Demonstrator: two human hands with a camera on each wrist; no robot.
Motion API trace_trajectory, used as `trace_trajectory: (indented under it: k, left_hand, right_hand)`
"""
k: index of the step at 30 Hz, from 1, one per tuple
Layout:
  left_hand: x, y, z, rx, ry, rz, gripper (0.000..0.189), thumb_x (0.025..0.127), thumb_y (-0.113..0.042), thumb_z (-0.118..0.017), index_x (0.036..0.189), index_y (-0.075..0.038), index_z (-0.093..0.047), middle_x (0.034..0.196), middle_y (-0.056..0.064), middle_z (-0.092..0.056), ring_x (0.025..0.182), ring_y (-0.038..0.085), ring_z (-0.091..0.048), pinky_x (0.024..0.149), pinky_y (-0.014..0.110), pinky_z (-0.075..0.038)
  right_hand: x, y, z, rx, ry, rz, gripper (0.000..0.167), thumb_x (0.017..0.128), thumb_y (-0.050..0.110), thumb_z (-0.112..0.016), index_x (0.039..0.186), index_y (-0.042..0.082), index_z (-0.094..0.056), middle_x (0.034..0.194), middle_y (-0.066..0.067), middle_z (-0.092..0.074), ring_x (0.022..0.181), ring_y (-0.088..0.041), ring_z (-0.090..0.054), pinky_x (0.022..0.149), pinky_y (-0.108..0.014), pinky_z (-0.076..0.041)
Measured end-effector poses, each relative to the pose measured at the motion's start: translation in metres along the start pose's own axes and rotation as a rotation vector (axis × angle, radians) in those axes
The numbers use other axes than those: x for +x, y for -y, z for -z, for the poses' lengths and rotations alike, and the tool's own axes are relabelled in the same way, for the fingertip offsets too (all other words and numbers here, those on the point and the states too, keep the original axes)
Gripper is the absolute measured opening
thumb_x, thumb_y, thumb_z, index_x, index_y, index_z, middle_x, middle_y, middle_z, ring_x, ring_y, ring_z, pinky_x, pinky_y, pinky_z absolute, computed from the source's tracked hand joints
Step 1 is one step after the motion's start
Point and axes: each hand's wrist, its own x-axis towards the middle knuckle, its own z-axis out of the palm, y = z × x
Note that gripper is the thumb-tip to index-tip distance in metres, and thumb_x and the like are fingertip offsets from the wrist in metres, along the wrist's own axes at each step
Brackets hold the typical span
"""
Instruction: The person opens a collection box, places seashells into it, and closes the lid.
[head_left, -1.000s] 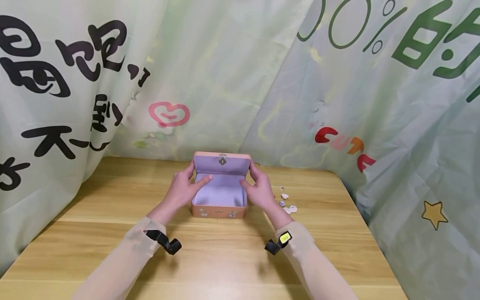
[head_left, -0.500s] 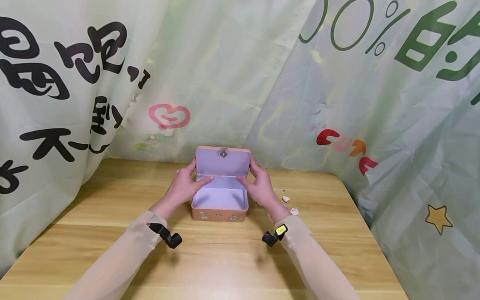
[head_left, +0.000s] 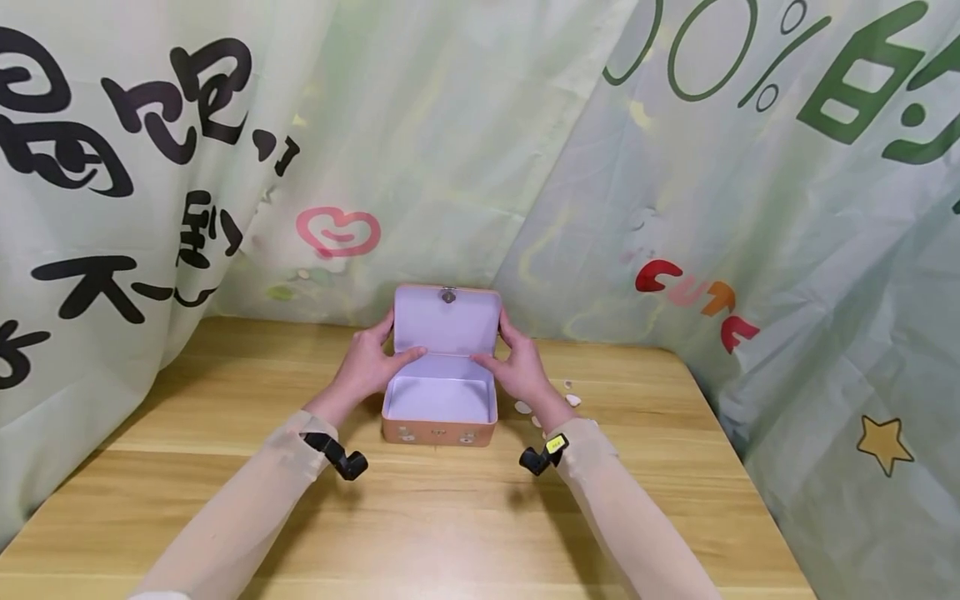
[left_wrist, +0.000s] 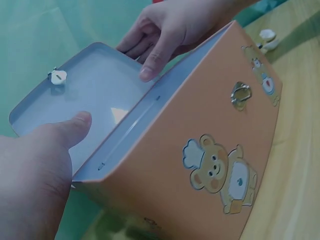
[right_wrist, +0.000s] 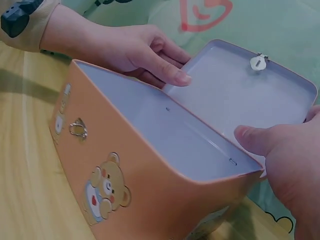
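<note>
A small orange tin box [head_left: 438,432] stands on the table with its lid [head_left: 447,323] raised. Its lilac inside shows nothing in it. Cartoon bears and a metal loop [left_wrist: 241,95] mark the front; a clasp [right_wrist: 258,63] hangs at the lid's free edge. My left hand [head_left: 365,367] holds the lid's left side, thumb against the inner face and fingers behind the edge. On the opposite side my right hand [head_left: 522,369] grips the lid the same way. The fingertips behind the lid are mostly hidden.
Several small whitish, shell-like pieces [head_left: 573,400] lie on the wooden table [head_left: 450,533] right of the box, partly hidden by my right forearm. A printed curtain [head_left: 450,150] hangs close behind the table and along both sides.
The lid has tilted further back, so more of its inner face shows. Both hands have kept their hold on its sides, and my right forearm has shifted slightly left.
</note>
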Motion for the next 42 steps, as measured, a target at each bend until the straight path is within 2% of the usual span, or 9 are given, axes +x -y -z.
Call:
trace_trajectory:
  k: [6, 13, 22, 27, 31, 42]
  left_hand:
    - [0.002, 0.004, 0.0, -0.012, 0.007, 0.007, 0.101, 0.091, -0.038, -0.087, 0.165, -0.001, -0.028, 0.163, 0.021, -0.035, 0.141, 0.038, -0.049, 0.11, 0.049, -0.045]
    - [0.003, 0.005, -0.003, -0.048, 0.005, 0.035, 0.1, 0.09, -0.034, -0.088, 0.166, -0.005, -0.029, 0.165, 0.017, -0.035, 0.141, 0.038, -0.049, 0.111, 0.049, -0.045]
    - [0.003, 0.011, -0.004, -0.049, 0.003, 0.046, 0.097, 0.091, -0.032, -0.087, 0.165, -0.003, -0.031, 0.164, 0.019, -0.037, 0.142, 0.039, -0.049, 0.111, 0.05, -0.045]
    - [0.003, 0.013, -0.006, -0.053, 0.009, 0.059, 0.095, 0.092, -0.032, -0.086, 0.165, -0.004, -0.031, 0.164, 0.017, -0.037, 0.143, 0.037, -0.048, 0.112, 0.05, -0.044]
    - [0.003, 0.015, -0.008, -0.097, 0.023, 0.078, 0.094, 0.094, -0.031, -0.085, 0.165, -0.006, -0.03, 0.165, 0.016, -0.036, 0.145, 0.034, -0.046, 0.113, 0.047, -0.043]
    - [0.001, 0.018, -0.009, -0.184, 0.047, 0.159, 0.093, 0.094, -0.032, -0.084, 0.165, -0.006, -0.031, 0.167, 0.013, -0.033, 0.15, 0.031, -0.039, 0.117, 0.046, -0.038]
  right_hand:
    - [0.004, -0.007, 0.0, -0.036, 0.013, -0.009, 0.103, 0.089, 0.011, -0.088, 0.167, 0.003, -0.02, 0.167, -0.012, -0.032, 0.152, -0.025, -0.035, 0.12, -0.042, -0.034]
    - [0.008, -0.014, 0.0, -0.048, 0.021, -0.025, 0.105, 0.089, 0.015, -0.089, 0.167, 0.002, -0.02, 0.167, -0.013, -0.033, 0.151, -0.03, -0.038, 0.118, -0.045, -0.037]
    - [0.007, -0.016, -0.001, -0.05, 0.021, -0.017, 0.106, 0.088, 0.017, -0.09, 0.166, -0.001, -0.021, 0.167, -0.015, -0.033, 0.151, -0.034, -0.037, 0.119, -0.051, -0.035]
    - [0.006, -0.02, -0.002, -0.038, 0.018, -0.041, 0.104, 0.089, 0.018, -0.089, 0.167, 0.002, -0.022, 0.167, -0.012, -0.034, 0.152, -0.031, -0.036, 0.12, -0.047, -0.034]
    - [0.006, -0.023, -0.003, -0.023, 0.022, -0.077, 0.101, 0.091, 0.02, -0.088, 0.168, 0.008, -0.023, 0.168, -0.008, -0.033, 0.152, -0.027, -0.035, 0.121, -0.044, -0.033]
    - [0.006, -0.025, -0.007, 0.065, 0.035, -0.112, 0.091, 0.093, 0.018, -0.085, 0.165, 0.004, -0.032, 0.167, -0.011, -0.036, 0.153, -0.025, -0.035, 0.12, -0.042, -0.033]
